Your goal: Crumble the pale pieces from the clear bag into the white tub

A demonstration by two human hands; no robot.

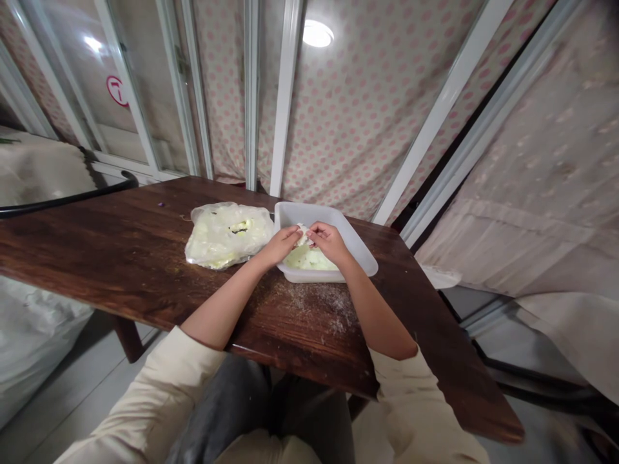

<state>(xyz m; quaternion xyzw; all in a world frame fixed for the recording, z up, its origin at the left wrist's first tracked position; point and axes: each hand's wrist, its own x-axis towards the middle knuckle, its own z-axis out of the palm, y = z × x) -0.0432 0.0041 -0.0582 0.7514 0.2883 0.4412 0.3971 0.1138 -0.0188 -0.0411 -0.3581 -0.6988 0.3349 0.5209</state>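
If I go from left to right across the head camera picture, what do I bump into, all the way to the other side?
White floor bag → red round sign → clear plastic bag → left hand → white piece → right hand → pale curtain.

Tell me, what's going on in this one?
A person is holding a small pale piece between the fingertips of the left hand and right hand, above an open white tub. Pale green stuff lies in the tub. To the left of it is a plastic bag with an opening on top. Both sit on a dark wooden table, with white specks scattered in front of the tub.
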